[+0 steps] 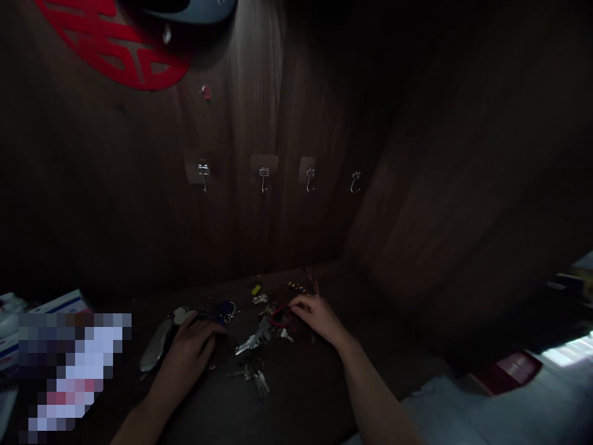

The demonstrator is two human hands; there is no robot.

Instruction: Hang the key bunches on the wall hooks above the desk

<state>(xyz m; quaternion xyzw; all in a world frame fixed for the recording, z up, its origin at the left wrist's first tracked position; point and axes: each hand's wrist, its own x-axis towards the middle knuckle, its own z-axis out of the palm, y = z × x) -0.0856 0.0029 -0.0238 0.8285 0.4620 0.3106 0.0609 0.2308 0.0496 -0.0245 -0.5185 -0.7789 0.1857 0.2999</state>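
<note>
My right hand (319,316) pinches a red cord (279,320) among the keys, its thumb and fingertips pressed together. Large silver keys (254,340) lie just left of those fingertips. To the left, my left hand (191,347) rests low over the dark shelf with fingers stretched out and nothing visible in its grip. A blue key fob (225,311) with a metal ring lies just beyond its fingers. Beside that hand is a long pale object (156,346), too dim to name. Nearer to me, between my wrists, sits a ring of small keys (259,378).
Several metal hooks, among them one at the left (204,176), are stuck on the wooden back panel (250,228). A yellow tag (256,289) lies behind the keys. Boxes (60,303) stand at the left, and a dark red object (509,372) is at the lower right.
</note>
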